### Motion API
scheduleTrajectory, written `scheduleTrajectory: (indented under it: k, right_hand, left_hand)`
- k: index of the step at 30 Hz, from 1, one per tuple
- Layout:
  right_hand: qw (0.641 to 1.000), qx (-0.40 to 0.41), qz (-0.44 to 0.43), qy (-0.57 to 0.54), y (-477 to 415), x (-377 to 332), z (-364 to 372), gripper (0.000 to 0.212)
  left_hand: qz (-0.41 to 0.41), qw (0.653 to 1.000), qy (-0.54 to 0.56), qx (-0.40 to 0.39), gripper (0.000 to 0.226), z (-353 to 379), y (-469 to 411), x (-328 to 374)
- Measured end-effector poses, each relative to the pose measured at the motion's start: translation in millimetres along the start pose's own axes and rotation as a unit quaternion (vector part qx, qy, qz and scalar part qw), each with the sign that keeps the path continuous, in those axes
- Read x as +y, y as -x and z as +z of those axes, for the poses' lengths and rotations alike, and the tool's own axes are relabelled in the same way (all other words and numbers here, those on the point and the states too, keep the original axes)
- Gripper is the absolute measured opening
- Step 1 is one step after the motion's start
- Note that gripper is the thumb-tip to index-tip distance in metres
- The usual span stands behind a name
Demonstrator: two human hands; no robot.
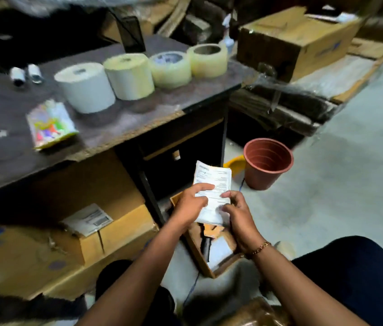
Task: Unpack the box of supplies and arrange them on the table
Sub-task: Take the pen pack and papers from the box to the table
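Both hands hold a stack of white printed papers (214,182) above a small open cardboard box (201,252) on the floor. My left hand (191,204) grips the stack's left side with fingers laid over its face. My right hand (238,211) pinches its right edge. Inside the box lie a dark tool and some paper. On the dark table (138,123) stand a white roll (84,87), a pale yellow roll (129,76) and two clear tape rolls (171,69) (209,60) in a row. A colourful packet (50,124) and two small capped bottles (26,74) lie further left.
A terracotta plastic pot (266,162) stands on the floor right of the table, with a yellow object (234,164) beside it. Large cardboard boxes (96,222) sit under the table. Another carton (296,38) and flattened cardboard are at the back right.
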State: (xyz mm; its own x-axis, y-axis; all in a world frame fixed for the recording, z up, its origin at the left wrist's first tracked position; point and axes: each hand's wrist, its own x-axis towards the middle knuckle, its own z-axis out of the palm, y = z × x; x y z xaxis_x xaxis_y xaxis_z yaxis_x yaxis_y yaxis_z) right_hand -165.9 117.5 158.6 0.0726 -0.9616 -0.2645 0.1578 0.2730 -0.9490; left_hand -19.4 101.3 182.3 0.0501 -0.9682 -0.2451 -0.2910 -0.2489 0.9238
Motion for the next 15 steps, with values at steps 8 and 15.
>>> scheduleTrajectory:
  k: [8, 15]
  right_hand:
    - [0.949, -0.128, -0.275, 0.087, 61, -119, 125, 0.059]
    - [0.896, -0.287, -0.282, 0.189, 71, -180, 307, 0.056]
  left_hand:
    - [0.174, 0.972, -0.015, 0.155, 0.053, -121, 122, 105]
    - [0.079, 0.931, -0.062, 0.350, 0.059, -288, 182, 114]
